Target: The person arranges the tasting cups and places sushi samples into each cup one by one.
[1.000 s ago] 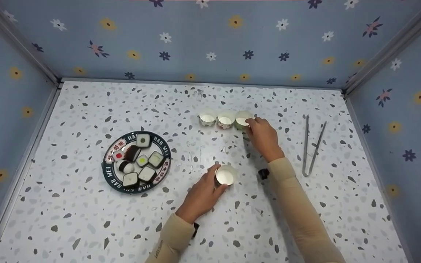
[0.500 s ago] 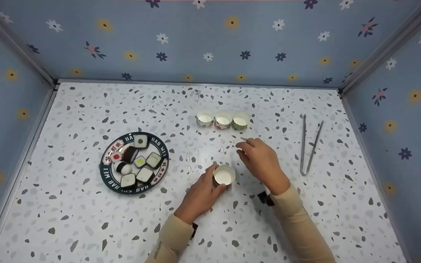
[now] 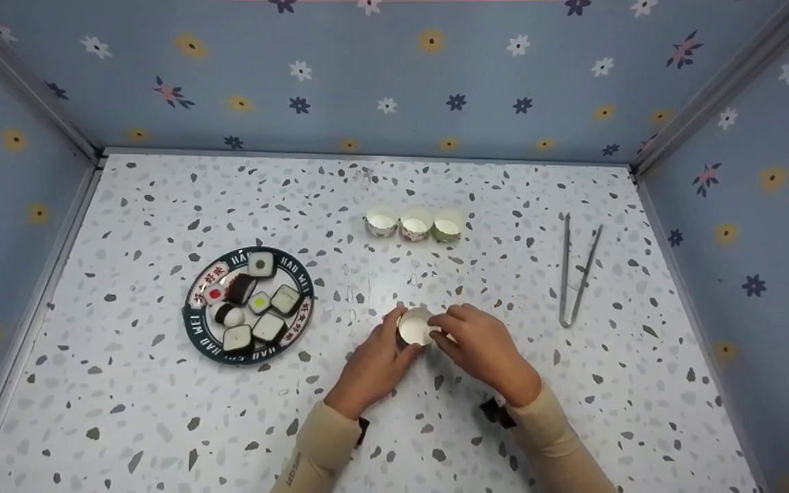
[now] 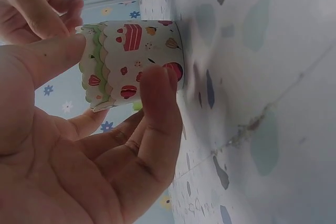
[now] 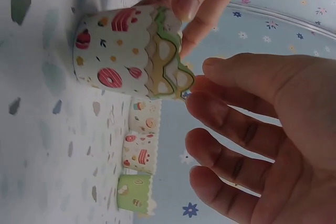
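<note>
A nested stack of patterned paper baking cups (image 3: 411,332) stands upright on the speckled table, its pale inside facing up in the head view. My left hand (image 3: 372,366) grips the stack from the left, with thumb and fingers round its wall. In the left wrist view the scalloped rims, one of them green, stick out of the white outer cup (image 4: 142,51) with its cake print. My right hand (image 3: 480,346) has its thumb and index fingertips pinching the rim from the right. The right wrist view shows those fingertips at the scalloped edge of the inner cups (image 5: 170,61).
Behind the hands, three single baking cups stand in a row: a white one (image 3: 381,226), a pink-patterned one (image 3: 415,229) and a green one (image 3: 447,235). Metal tongs (image 3: 566,274) lie at right. On the left a plate (image 3: 196,335) bears several sushi pieces (image 3: 270,327).
My right hand has let go of the green cup at the row's right end and come back toward me to the stack's rim. The left hand keeps its grip on the stack.
</note>
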Tool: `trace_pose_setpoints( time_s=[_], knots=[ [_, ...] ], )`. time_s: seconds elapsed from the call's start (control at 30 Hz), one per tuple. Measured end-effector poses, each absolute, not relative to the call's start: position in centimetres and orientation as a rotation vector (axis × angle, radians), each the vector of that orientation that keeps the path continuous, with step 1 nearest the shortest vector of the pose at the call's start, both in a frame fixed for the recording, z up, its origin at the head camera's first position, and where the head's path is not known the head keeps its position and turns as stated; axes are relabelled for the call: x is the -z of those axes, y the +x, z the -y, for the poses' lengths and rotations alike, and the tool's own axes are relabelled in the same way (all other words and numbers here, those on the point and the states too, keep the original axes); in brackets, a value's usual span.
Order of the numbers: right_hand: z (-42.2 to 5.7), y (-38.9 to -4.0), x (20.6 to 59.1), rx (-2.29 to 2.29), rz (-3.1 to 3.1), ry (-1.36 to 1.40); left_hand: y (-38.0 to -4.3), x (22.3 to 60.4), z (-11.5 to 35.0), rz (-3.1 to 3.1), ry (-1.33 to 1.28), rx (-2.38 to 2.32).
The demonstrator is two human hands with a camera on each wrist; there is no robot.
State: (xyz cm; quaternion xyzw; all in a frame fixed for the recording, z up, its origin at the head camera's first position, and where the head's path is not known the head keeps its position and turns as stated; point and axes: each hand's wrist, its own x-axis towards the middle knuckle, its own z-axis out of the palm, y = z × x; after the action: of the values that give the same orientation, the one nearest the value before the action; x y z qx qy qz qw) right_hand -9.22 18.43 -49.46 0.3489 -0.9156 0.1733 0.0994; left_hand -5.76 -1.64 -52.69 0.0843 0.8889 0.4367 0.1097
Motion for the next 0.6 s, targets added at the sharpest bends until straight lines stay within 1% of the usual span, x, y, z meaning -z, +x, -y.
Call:
trace_pose_setpoints(
  time_s=[0.27,0.6],
  knots=[
    [-18.0,-8.0,50.3,-0.477,2.769,1.119,-5.6,52.8,1.6,-2.64,0.259,-1.287],
    [-17.7,-8.1,51.2,-0.439,2.738,1.097,-5.6,52.6,1.8,-2.623,0.279,-1.29]
  ],
)
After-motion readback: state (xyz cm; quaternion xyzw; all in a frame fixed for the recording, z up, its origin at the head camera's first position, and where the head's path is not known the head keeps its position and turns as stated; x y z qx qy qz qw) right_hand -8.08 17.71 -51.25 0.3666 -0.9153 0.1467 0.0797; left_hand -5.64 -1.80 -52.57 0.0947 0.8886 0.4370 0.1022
